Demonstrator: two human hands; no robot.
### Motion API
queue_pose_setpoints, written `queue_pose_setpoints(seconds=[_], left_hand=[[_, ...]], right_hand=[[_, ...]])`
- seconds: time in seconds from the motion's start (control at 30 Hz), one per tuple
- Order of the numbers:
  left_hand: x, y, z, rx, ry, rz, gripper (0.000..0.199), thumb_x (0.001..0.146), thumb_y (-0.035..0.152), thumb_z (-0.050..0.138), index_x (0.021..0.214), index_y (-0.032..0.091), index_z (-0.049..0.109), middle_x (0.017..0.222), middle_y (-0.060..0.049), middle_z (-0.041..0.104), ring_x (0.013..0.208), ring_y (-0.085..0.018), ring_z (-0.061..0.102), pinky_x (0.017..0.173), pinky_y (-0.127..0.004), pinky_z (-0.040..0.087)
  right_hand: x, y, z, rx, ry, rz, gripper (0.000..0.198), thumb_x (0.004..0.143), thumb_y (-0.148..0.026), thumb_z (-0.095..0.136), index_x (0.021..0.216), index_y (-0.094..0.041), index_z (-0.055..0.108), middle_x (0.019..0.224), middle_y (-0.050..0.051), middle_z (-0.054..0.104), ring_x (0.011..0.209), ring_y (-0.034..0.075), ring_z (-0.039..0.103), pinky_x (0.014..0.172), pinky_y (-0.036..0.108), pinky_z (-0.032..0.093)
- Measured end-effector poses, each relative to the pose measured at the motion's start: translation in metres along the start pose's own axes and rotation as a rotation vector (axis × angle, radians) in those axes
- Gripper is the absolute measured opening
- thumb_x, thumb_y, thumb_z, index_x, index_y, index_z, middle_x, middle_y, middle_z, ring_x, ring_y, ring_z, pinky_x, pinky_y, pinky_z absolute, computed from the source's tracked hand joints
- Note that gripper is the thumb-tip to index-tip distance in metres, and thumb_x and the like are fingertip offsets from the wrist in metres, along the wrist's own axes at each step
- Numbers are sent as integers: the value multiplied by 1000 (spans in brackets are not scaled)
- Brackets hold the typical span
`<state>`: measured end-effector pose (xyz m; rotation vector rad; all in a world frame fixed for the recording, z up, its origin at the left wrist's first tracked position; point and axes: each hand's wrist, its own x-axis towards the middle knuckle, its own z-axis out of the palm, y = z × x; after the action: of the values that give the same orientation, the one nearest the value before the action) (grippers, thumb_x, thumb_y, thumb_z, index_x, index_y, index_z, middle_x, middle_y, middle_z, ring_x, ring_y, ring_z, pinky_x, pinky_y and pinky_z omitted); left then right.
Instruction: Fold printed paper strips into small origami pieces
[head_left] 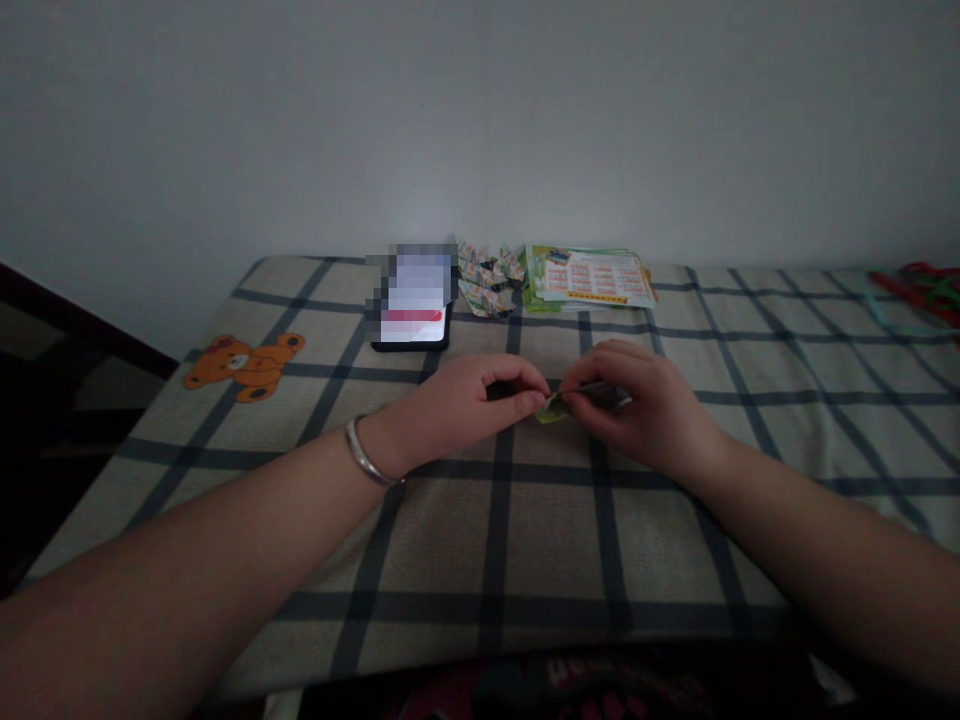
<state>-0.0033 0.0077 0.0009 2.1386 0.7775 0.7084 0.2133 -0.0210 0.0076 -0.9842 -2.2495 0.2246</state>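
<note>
My left hand (480, 402), with a silver bangle at the wrist, pinches the left edge of a small green piece of paper (553, 410) between thumb and forefinger. My right hand (645, 402) pinches the same paper from the right, and its fingers cover most of it. Both hands meet just above the checked tablecloth (551, 530). Behind them lie several folded paper pieces (487, 280) with a coloured print. Beside those is a stack of printed cards (592, 278), the top one showing a calendar-like grid.
A phone (412, 300) with a lit, blurred screen rests left of the folded pieces. An orange teddy bear figure (244, 367) lies at the table's left edge. Red and green strands (926, 290) are at the far right. A pale wall (480, 120) rises behind the table.
</note>
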Motion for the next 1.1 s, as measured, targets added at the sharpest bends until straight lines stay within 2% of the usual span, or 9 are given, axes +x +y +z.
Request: queue_pose_setpoints(seconds=[0.17, 0.4, 0.67, 1.1], left_hand=[[-1, 1, 3, 55, 33, 20, 12, 85, 18, 57, 86, 18, 68, 85, 0, 70, 81, -13, 64, 75, -25, 47], [-1, 4, 2, 42, 41, 11, 10, 86, 21, 59, 86, 17, 68, 83, 1, 68, 79, -12, 62, 73, -24, 46], [-2, 2, 5, 188, 94, 54, 5, 82, 18, 63, 81, 17, 68, 79, 1, 66, 76, -13, 60, 71, -26, 44], [-2, -1, 5, 270, 73, 119, 6, 83, 19, 63, 81, 18, 69, 79, 1, 67, 78, -14, 61, 74, -28, 44]], right_hand=[[0, -2, 1, -19, 0, -16, 3, 80, -14, 62, 81, -17, 63, 75, 3, 62, 72, 16, 57, 65, 28, 44], [-2, 0, 2, -52, 12, -45, 6, 78, -12, 63, 82, -17, 64, 77, 3, 63, 73, 16, 58, 65, 28, 44], [0, 0, 4, -65, -8, -69, 4, 80, -14, 62, 82, -17, 64, 77, 4, 62, 74, 17, 57, 65, 29, 43], [-1, -3, 3, -75, -29, -42, 3, 79, -14, 62, 81, -15, 65, 77, 4, 62, 73, 17, 57, 64, 29, 43]])
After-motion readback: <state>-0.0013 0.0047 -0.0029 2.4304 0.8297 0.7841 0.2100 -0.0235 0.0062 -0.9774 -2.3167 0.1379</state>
